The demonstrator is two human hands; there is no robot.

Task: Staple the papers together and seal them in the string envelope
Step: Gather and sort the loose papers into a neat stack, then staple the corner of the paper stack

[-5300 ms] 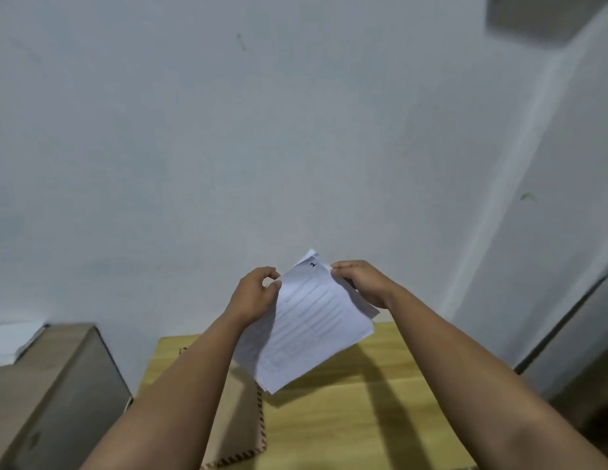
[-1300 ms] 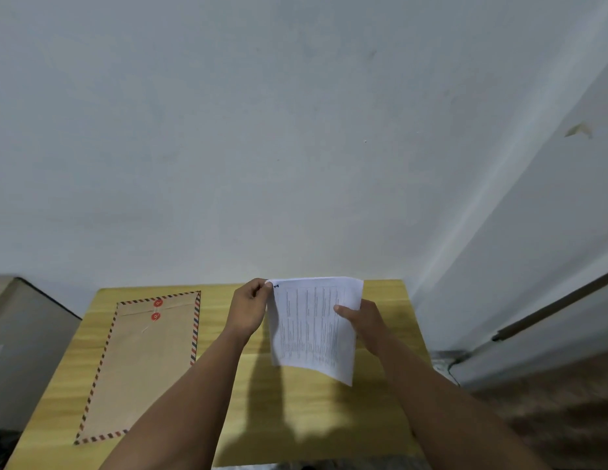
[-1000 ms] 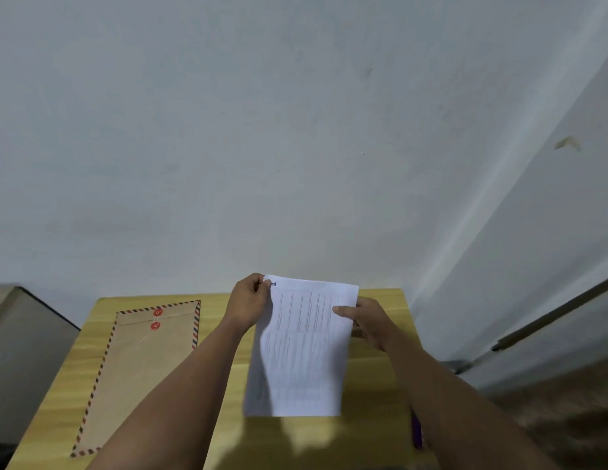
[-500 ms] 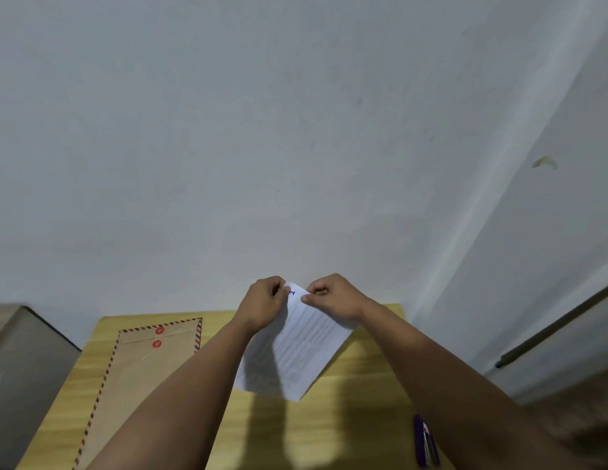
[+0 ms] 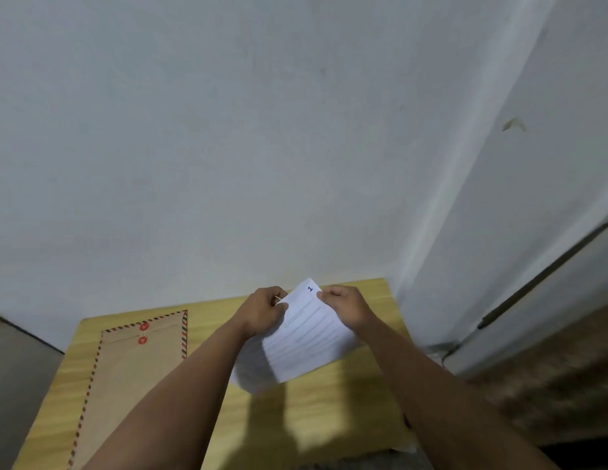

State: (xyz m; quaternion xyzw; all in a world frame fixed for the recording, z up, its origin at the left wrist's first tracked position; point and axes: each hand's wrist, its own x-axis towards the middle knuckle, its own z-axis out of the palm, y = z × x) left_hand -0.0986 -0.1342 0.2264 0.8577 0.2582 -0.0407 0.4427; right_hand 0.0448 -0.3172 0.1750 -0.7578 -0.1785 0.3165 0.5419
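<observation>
I hold a few white printed papers (image 5: pixel 304 337) above the wooden table (image 5: pixel 296 422), turned so one corner points up. A dark staple mark sits in that top corner. My left hand (image 5: pixel 262 310) pinches the papers' upper left edge. My right hand (image 5: pixel 343 305) pinches the upper right edge, close to the stapled corner. The brown string envelope (image 5: pixel 133 385), with a red-and-blue striped border and two red button discs, lies flat on the left half of the table. The stapler is hidden from view.
A grey-white wall rises right behind the table. A grey box (image 5: pixel 14 385) stands against the table's left side. To the right lie a wall corner, a dark bar (image 5: pixel 547 273) and brownish floor.
Both hands still hold the papers near the top corner. The sheets have tilted slightly, with the stapled corner pointing further up and right. The purple object near my right forearm is out of sight.
</observation>
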